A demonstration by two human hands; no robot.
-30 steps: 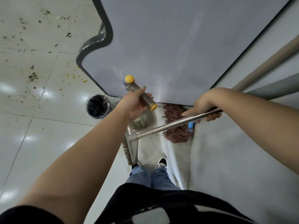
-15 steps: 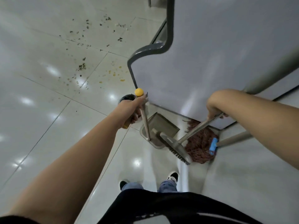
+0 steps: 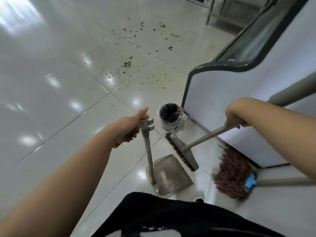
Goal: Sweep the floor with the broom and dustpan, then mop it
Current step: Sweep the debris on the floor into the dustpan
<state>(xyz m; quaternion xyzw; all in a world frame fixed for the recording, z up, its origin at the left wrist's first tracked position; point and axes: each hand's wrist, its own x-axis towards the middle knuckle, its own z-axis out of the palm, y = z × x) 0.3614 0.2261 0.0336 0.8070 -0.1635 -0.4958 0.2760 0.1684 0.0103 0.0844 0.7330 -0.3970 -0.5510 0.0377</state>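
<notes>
L hand (image 3: 130,127) fist-tight on metal dustpan (image 3: 169,175) pole; R hand (image 3: 233,117) wrapped round broom (image 3: 183,151) handle. Stringy reddish mop (image 3: 232,175) on glossy tile floor (image 3: 51,100), crumbs (image 3: 136,40) scattered.

Mop handle (image 3: 282,181) cut off at the right edge. Top of the dustpan handle (image 3: 147,147) hidden inside the left hand (image 3: 130,125). Scattered debris (image 3: 130,64) too small to identify; bin (image 3: 170,118) contents blurred.
</notes>
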